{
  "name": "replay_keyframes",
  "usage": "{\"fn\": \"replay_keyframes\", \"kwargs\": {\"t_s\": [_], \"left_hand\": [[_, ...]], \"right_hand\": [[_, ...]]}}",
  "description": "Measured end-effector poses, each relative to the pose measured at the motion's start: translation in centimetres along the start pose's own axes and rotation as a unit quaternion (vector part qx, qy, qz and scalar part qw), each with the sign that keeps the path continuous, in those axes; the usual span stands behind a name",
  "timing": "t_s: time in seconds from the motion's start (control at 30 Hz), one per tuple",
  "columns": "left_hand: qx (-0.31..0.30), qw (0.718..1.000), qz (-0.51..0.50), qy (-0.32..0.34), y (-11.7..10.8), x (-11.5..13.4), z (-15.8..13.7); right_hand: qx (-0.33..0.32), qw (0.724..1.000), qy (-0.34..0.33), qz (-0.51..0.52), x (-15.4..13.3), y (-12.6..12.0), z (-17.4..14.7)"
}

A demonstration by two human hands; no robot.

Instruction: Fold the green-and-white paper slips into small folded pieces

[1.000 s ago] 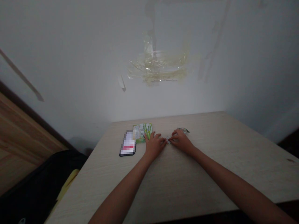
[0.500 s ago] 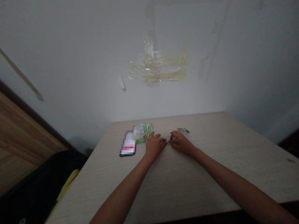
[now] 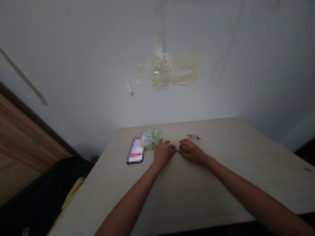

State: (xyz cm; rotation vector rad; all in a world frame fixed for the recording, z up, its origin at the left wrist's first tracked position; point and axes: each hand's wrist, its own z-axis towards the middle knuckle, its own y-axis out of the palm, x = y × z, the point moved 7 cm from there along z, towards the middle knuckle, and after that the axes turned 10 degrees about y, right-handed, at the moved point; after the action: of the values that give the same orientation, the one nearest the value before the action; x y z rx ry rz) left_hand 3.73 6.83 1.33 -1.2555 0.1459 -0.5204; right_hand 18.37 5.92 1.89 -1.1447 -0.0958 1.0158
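Between my fingertips is a small whitish-grey piece, too small to name. My left hand pinches its left side with thumb and forefinger, the other fingers spread. From the right, my right hand pinches the same piece, its fingers curled. A green and white printed packet lies flat just beyond my left hand, whose fingers partly cover its lower right corner. Behind my right hand rests a small shiny wrapper-like piece, apart from the fingers.
A phone with a blurred-out screen lies left of the packet and touches or underlaps it. The pale wooden table meets a wall with old tape. A dark bag-like thing and yellow cloth are left of the table.
Both hands stay nearly in place. The small whitish piece between the fingertips shows a little more plainly. The whole view has shifted very slightly.
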Motion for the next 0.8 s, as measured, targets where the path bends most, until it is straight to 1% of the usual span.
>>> {"fn": "replay_keyframes", "kwargs": {"t_s": [0.27,0.4,0.5,0.63,0.7,0.8], "left_hand": [[0.007,1.0,-0.007,-0.001,0.1,-0.1,-0.1],[0.009,1.0,-0.011,0.001,0.2,-0.2,-0.1],[0.007,1.0,-0.016,0.001,0.3,-0.3,0.0],[0.01,1.0,-0.016,0.009,0.4,-0.2,0.0],[0.012,1.0,-0.017,0.019,0.4,0.0,0.0],[0.016,0.999,-0.016,0.034,0.3,0.3,-0.1]], "right_hand": [[-0.006,1.0,-0.018,0.006,-0.7,-0.3,-0.2],[-0.016,1.0,-0.02,0.006,-0.8,-0.2,-0.3],[-0.011,1.0,-0.017,0.007,-0.7,-0.2,-0.3],[0.025,0.999,0.016,0.013,0.1,-0.6,-0.3],[0.053,0.998,0.042,0.016,1.1,-0.8,-0.2],[0.068,0.994,0.08,0.012,2.7,-0.6,-0.1]]}}
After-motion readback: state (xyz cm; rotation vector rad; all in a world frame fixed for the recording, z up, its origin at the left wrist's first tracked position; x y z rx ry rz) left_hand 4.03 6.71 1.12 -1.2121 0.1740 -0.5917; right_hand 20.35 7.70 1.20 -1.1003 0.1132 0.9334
